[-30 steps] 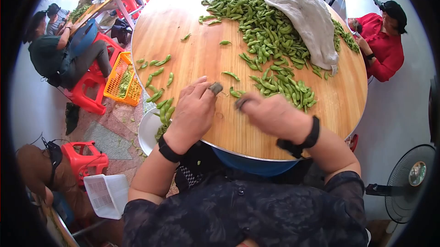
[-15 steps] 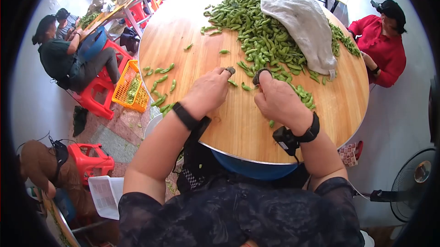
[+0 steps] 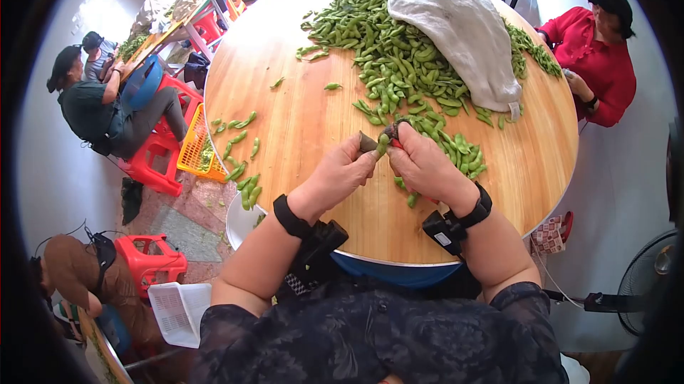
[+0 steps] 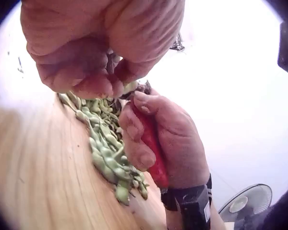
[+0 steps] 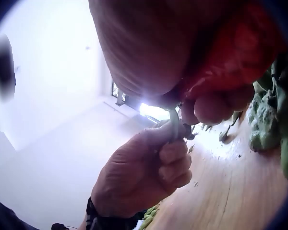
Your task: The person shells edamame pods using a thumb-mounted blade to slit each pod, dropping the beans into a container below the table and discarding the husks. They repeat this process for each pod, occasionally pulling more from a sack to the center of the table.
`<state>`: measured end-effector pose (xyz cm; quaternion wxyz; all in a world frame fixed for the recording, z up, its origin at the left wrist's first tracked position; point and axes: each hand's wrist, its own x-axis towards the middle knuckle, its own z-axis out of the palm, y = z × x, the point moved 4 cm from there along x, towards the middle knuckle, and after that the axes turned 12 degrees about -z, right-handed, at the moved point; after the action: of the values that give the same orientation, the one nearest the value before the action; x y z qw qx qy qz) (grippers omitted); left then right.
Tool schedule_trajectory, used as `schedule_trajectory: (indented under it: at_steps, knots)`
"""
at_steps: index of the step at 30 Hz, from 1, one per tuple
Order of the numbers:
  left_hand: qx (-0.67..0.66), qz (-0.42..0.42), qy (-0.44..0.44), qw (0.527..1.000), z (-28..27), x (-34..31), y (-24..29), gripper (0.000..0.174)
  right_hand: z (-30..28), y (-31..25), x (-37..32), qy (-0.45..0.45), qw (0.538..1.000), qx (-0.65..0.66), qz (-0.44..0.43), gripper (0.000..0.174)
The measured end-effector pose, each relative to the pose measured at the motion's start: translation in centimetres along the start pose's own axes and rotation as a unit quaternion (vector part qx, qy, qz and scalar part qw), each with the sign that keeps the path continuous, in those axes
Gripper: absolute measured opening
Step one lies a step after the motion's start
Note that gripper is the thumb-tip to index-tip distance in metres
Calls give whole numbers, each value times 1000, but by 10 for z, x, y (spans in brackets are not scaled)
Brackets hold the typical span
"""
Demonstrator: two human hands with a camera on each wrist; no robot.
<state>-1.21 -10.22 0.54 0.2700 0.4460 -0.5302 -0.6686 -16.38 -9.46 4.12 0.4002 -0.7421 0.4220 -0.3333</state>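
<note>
The left hand (image 3: 333,179) pinches a green soybean pod (image 3: 382,144), which stands upright between thumb and fingers. Close against it, the right hand (image 3: 430,170) has its fingers curled round a red handle (image 4: 157,165) lying along the palm; the tool's working end is hidden. Dark grey covers sit on the index fingertips. In the right wrist view the pod (image 5: 174,122) rises from the left fingers toward the right thumb. Both hands meet above the round wooden table (image 3: 285,127), in front of a large heap of pods (image 3: 385,42).
A whitish cloth (image 3: 456,35) covers part of the heap. Loose pods (image 3: 239,149) lie at the table's left edge above a white bowl (image 3: 242,224). A person in red (image 3: 595,56) sits at right, near a fan (image 3: 648,281); others sit at left beside a yellow basket (image 3: 196,149).
Half a second ago the hands were apart, reaching forward near the loose pods. They have since drawn back and come together, with a pod now between the left fingers.
</note>
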Motion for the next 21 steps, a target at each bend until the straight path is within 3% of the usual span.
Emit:
schedule_trajectory:
  at_steps: [1,3,4,5,6,10,12,15,18,21]
  knots:
    - [-3,-2,-1,1000,3,2,-1,13,1,6,1,-2,1000,0,3,14]
    - [44,11,14,999,6,4,-3,16,0,9,2,67,981,-106,-151,12]
    - [43,9,13,999,5,4,-4,16,-2,5,2,67,981,-105,-148,12]
    - [12,7,-4,1000,4,3,-4,17,-2,4,1,28,998,35,-45,9]
    - [-19,4,-21,1000,3,1,-4,17,2,4,-1,-10,983,174,60,7]
    - [-52,-12,-35,998,1,-3,-4,17,0,2,-2,-37,970,226,75,3]
    - [-8,33,-14,999,-2,1,-11,16,1,1,-1,-56,974,205,81,13]
    - [73,96,37,992,-4,3,-12,15,-1,0,0,-64,980,174,75,13]
    - [91,108,54,988,-4,4,-12,16,-2,1,0,-48,979,180,84,1]
    - [119,95,70,986,-4,4,-12,14,-4,-4,0,-61,986,135,82,4]
